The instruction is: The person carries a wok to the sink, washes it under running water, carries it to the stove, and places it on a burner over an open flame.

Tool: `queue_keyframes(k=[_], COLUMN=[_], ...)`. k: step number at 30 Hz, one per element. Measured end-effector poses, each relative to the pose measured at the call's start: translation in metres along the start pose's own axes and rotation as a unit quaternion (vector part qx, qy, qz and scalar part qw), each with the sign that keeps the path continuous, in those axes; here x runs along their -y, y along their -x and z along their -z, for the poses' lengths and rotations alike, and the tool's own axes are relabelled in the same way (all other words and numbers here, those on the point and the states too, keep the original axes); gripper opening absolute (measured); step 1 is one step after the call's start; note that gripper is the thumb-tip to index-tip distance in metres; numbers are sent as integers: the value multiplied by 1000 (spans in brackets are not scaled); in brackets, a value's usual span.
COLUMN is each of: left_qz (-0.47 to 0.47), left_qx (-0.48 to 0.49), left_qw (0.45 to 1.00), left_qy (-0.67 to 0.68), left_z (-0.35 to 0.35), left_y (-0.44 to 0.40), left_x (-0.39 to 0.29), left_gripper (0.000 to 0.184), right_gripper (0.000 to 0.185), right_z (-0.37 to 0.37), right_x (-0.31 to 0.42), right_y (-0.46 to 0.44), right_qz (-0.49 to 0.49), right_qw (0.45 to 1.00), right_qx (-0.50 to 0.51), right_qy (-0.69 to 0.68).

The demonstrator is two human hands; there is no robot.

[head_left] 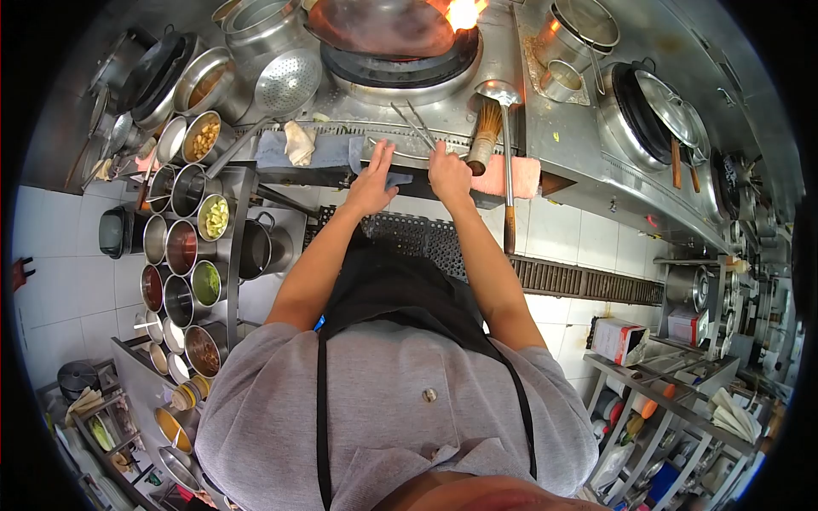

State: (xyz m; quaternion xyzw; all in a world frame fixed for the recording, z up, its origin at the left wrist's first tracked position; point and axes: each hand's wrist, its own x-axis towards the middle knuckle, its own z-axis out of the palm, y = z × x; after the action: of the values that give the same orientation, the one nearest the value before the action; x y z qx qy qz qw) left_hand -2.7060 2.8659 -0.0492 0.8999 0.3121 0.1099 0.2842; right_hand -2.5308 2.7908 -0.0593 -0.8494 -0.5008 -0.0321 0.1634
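My left hand rests at the front edge of the stove, fingers stretched out, beside a blue cloth. My right hand is closed around the near end of metal tongs, whose two arms point away toward the burner. Just right of that hand lies a bamboo wok brush. A long-handled ladle lies beside the brush, its wooden handle hanging past the edge over a pink cloth. Ahead, a wok sits tilted on the burner ring, with flame at its right.
A perforated strainer and a crumpled white cloth lie left. Several metal containers of ingredients stand on the left-hand rack. A second wok station is at right. A black mat and floor grate lie below.
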Motion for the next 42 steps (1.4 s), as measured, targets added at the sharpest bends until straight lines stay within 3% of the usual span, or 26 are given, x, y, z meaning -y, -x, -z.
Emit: queue_keyframes(k=[42], left_qz=[0], left_qx=[6], left_qw=[1000], left_qy=[5], left_z=[0], left_y=[0], left_x=[3], left_gripper=[91], right_gripper=[24], right_z=[0], right_x=[-1], right_y=[0], right_qz=[0], right_qw=[1000], right_qx=[7], right_qy=[2])
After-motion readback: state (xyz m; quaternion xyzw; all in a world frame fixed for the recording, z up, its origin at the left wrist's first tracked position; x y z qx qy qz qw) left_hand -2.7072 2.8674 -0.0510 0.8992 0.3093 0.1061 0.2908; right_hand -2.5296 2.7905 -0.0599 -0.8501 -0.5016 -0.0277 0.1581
